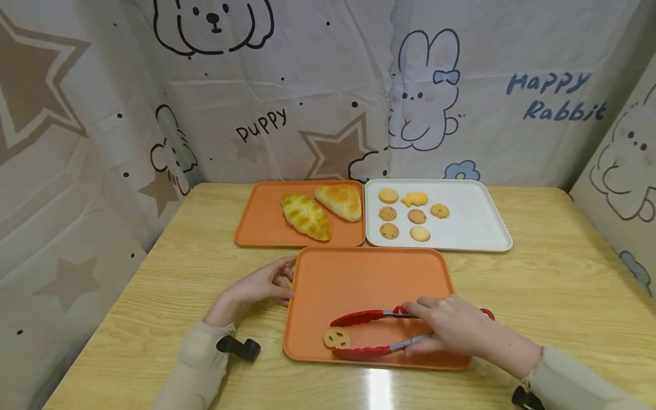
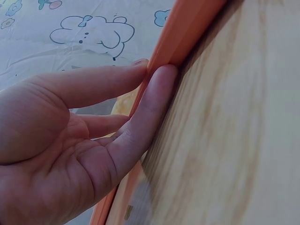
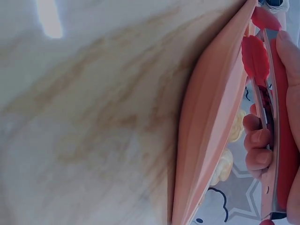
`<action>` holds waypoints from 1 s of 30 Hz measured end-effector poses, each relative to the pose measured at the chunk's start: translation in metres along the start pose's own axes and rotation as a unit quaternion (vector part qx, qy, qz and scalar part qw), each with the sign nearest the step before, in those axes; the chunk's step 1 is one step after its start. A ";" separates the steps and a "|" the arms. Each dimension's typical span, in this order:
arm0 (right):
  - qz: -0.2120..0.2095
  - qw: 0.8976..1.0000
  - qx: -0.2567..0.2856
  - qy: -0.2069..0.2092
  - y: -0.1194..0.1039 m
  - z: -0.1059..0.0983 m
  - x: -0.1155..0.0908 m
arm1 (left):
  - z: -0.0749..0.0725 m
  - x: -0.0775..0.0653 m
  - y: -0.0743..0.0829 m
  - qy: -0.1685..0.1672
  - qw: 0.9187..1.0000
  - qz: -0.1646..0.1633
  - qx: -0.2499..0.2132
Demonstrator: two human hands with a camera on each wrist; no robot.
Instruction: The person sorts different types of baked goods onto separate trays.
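Note:
My right hand [image 1: 446,322] grips red-and-silver tongs [image 1: 361,352], thumb on one arm and fingers on the other. The tongs lie over the near orange tray [image 1: 369,279], arms spread. Between their red tips sits a round biscuit with holes [image 1: 336,338]; its lower edge meets the nearer tip. In the right wrist view, the tongs [image 3: 280,131] and curled fingers show beside the tray's side [image 3: 206,112]. At the tray's left edge my left hand [image 1: 261,285] holds the rim. The left wrist view shows thumb and a finger [image 2: 161,86] at the rim.
Behind, a second orange tray [image 1: 256,228] carries a braided bread [image 1: 306,217] and a triangular bread [image 1: 340,202]. A white tray [image 1: 476,222] beside it bears several small biscuits [image 1: 388,195]. A printed cloth [image 1: 307,74] hangs behind the wooden table [image 1: 538,273].

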State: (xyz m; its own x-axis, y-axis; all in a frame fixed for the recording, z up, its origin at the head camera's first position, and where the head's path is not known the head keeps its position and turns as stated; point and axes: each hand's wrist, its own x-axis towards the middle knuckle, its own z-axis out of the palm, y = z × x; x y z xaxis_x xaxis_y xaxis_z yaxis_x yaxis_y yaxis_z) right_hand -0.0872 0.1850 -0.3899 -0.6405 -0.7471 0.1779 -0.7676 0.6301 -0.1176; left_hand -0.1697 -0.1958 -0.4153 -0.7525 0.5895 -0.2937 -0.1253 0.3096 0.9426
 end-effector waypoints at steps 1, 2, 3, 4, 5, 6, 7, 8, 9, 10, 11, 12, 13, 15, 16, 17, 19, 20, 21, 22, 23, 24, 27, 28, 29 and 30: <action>-0.002 1.000 0.000 0.002 0.000 0.000 0.000 | 0.000 0.000 0.000 0.002 1.000 0.000 -0.002; -0.005 1.000 0.000 0.005 0.001 0.000 0.000 | 0.000 0.000 0.000 0.003 1.000 0.000 -0.003; -0.006 1.000 0.000 0.006 0.001 0.001 0.000 | 0.000 0.000 0.000 0.004 1.000 -0.001 -0.005; -0.006 1.000 0.001 0.007 0.001 0.001 0.000 | 0.000 -0.001 -0.001 0.004 1.000 -0.002 -0.006; -0.006 1.000 0.001 0.007 0.002 0.002 -0.001 | 0.000 -0.001 -0.002 0.004 1.000 -0.004 -0.007; -0.004 1.000 0.002 0.006 0.002 0.002 -0.001 | 0.000 -0.001 -0.002 0.004 1.000 -0.005 -0.007; -0.002 1.000 0.000 0.008 0.003 0.002 -0.002 | 0.000 -0.001 -0.003 0.003 1.000 -0.005 -0.008; 0.000 1.000 0.002 0.007 0.004 0.002 -0.003 | 0.000 -0.001 -0.004 0.003 1.000 -0.005 -0.007; 0.002 1.000 0.001 0.010 0.005 0.002 -0.004 | 0.000 -0.001 -0.004 0.003 1.000 -0.005 -0.008; 0.005 1.000 -0.001 0.014 0.007 0.002 -0.005 | 0.000 -0.001 -0.004 0.003 1.000 -0.004 -0.007; 0.011 1.000 -0.001 0.016 0.009 0.000 -0.006 | 0.000 -0.001 -0.004 0.003 1.000 -0.002 -0.007; 0.018 1.000 -0.001 0.018 0.011 -0.001 -0.007 | 0.000 0.000 -0.004 0.002 1.000 -0.001 -0.007; 0.024 1.000 -0.002 0.020 0.013 -0.003 -0.008 | 0.000 0.000 -0.003 0.001 1.000 -0.001 -0.007; 0.045 0.999 -0.003 0.017 0.018 -0.008 -0.010 | 0.000 0.000 -0.002 0.001 1.000 0.000 -0.007; 0.057 0.998 -0.002 0.015 0.020 -0.010 -0.011 | 0.000 0.000 -0.001 0.001 1.000 0.000 -0.007; 0.070 0.997 -0.002 0.013 0.023 -0.012 -0.012 | 0.000 0.000 0.000 0.000 1.000 0.000 -0.007; 0.092 0.996 -0.011 0.011 0.028 -0.016 -0.014 | 0.000 0.000 0.001 0.001 1.000 0.000 -0.005; 0.102 0.995 -0.016 0.011 0.031 -0.017 -0.015 | 0.000 -0.001 0.002 0.001 1.000 0.000 -0.005; 0.111 0.994 -0.021 0.012 0.033 -0.018 -0.016 | 0.000 -0.001 0.002 0.000 1.000 0.001 -0.004; 0.119 0.993 -0.023 0.012 0.036 -0.019 -0.018 | 0.000 -0.001 0.003 -0.001 1.000 0.001 -0.003; 0.125 0.992 -0.027 0.012 0.038 -0.020 -0.019 | -0.001 -0.001 0.002 -0.002 1.000 0.003 -0.002; 0.131 0.991 -0.030 0.014 0.041 -0.021 -0.021 | -0.001 -0.001 0.002 -0.004 1.000 0.003 -0.002; 0.143 0.989 -0.036 0.019 0.048 -0.024 -0.026 | -0.001 -0.001 0.002 -0.007 1.000 0.004 -0.004; 0.147 0.988 -0.037 0.022 0.050 -0.025 -0.028 | -0.001 -0.001 0.002 -0.008 1.000 0.004 -0.005; 0.153 0.987 -0.039 0.023 0.053 -0.026 -0.030 | 0.000 -0.001 0.001 -0.008 1.000 0.005 -0.006; 0.159 0.986 -0.043 0.024 0.055 -0.028 -0.032 | 0.000 -0.001 0.001 -0.008 1.000 0.004 -0.007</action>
State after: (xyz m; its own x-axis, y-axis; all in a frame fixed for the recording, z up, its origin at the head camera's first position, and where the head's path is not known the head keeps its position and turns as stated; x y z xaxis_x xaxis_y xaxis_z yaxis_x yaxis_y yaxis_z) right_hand -0.1087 0.2497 -0.3748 -0.8449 -0.4999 0.1906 -0.5224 0.8476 -0.0927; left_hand -0.1691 -0.1964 -0.4137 -0.7430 0.6040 -0.2881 -0.1278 0.2945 0.9471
